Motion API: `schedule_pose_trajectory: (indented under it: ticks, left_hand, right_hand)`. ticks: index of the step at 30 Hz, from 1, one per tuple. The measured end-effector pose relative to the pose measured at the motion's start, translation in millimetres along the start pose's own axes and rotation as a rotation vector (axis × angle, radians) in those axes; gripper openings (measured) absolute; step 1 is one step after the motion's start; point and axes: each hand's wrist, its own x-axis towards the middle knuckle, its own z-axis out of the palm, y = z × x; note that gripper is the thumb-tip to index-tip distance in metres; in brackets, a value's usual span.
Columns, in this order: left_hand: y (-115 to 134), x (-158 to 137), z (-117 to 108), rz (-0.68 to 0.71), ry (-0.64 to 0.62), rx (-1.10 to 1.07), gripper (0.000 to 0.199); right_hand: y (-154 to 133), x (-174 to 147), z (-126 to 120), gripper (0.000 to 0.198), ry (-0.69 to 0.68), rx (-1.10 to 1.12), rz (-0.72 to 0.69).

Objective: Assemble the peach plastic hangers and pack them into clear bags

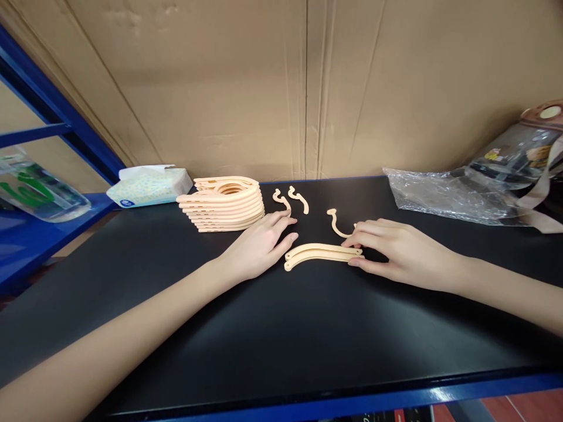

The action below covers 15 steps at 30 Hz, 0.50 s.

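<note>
My left hand [264, 243] rests on the table with thumb and fingers apart. Its fingertips reach the lower end of a small cream hook piece [281, 201], and a second hook piece [300, 199] lies just beyond. Two curved cream hanger arms [323, 252] lie side by side in front of me. Thumb and fingers of my right hand [400, 252] pinch their right ends. Behind those fingers is another curved hook piece [336, 225], its right end partly covered. A neat stack of cream plastic folding hangers [222, 208] stands beyond my left hand.
A tissue pack [149, 186] sits at the back left of the black table [281, 334]. Clear plastic wrap [453, 196] and a transparent bag with a strap [519, 149] lie at the right. Cardboard [220, 88] walls the back; a blue frame [83, 140] stands left.
</note>
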Motion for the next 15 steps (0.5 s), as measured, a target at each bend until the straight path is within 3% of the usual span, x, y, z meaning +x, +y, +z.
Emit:
schedule_pose_trajectory:
  ticks: [6,11,15]
  left_hand:
    - [-0.5,1.0,-0.1,0.021,0.017,0.002,0.043]
    - [0.9,0.9,-3.0,0.038,0.021,0.003,0.041]
    - [1.9,0.8,-5.3,0.054,0.027,0.015,0.04]
  right_hand:
    - [17.5,35.9,-9.3,0.035,0.074,-0.187,-0.056]
    - [48.9,87.9,-5.4,0.029,0.001,-0.374,-0.038]
    - [64.3,126.3,4.6,0.036,-0.054,-0.402,0.032]
